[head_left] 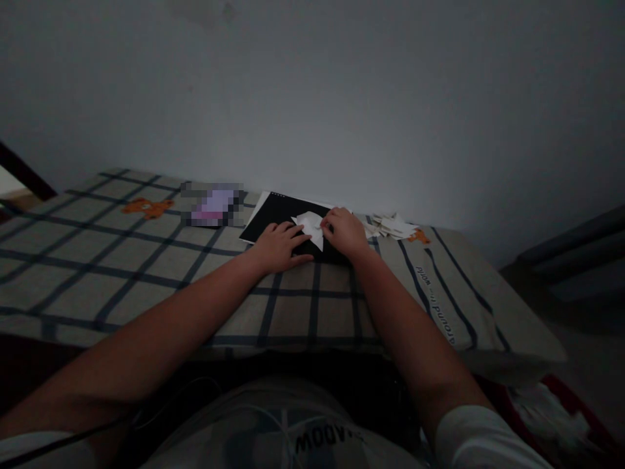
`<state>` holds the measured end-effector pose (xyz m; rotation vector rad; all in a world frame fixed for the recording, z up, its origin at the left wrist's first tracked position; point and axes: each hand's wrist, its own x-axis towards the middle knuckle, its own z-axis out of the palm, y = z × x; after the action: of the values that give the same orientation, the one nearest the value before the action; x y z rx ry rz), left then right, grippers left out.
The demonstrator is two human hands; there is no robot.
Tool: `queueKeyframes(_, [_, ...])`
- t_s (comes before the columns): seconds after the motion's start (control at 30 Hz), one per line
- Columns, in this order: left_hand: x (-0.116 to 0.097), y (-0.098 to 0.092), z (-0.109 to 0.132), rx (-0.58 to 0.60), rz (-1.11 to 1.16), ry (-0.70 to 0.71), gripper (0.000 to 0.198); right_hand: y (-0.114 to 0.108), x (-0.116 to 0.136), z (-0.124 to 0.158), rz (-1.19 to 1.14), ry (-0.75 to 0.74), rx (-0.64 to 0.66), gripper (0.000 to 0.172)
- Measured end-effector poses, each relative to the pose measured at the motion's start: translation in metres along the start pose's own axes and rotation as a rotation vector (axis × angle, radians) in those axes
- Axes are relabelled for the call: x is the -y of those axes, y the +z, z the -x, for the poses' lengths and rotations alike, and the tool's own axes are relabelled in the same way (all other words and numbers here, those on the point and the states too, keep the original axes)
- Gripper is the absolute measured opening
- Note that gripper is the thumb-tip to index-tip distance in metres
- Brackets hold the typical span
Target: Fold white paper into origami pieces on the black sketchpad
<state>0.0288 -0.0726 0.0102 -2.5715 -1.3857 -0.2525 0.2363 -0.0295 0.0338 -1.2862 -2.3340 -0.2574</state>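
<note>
A small piece of white paper (310, 226), folded with pointed corners, lies on a black sheet or pad (268, 215) on the table. My left hand (280, 247) rests flat with its fingers spread, the fingertips on the paper's left edge. At the paper's right side, my right hand (344, 230) is closed, thumb and forefinger pinched on its edge. Beneath the black pad, a white sheet shows along its left and far edges. Fine creases in the paper are too small to tell.
A checked cloth (234, 280) covers the table, which stands against a grey wall (312, 98). Several pieces of folded paper (392, 226) are piled right of the pad. To the left lies a blurred purple item (215, 207). A red container (561, 413) with pale contents stands below the table at right.
</note>
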Motion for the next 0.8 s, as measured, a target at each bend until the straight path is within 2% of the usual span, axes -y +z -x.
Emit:
queueKeyframes(0.33, [-0.0022, 0.0009, 0.0007, 0.053, 0.009, 0.002, 0.074, 0.0010, -0.0054, 0.0011, 0.076, 0.014, 0.126, 0.031])
queueKeyframes(0.6, [-0.0006, 0.0017, 0.0017, 0.075, 0.029, 0.038, 0.072, 0.0046, -0.0031, -0.0010, 0.120, -0.015, 0.168, 0.022])
queueKeyframes(0.8, [-0.0017, 0.0008, 0.0018, 0.091, 0.041, 0.022, 0.073, 0.0005, -0.0009, -0.0006, 0.122, -0.059, 0.143, 0.022])
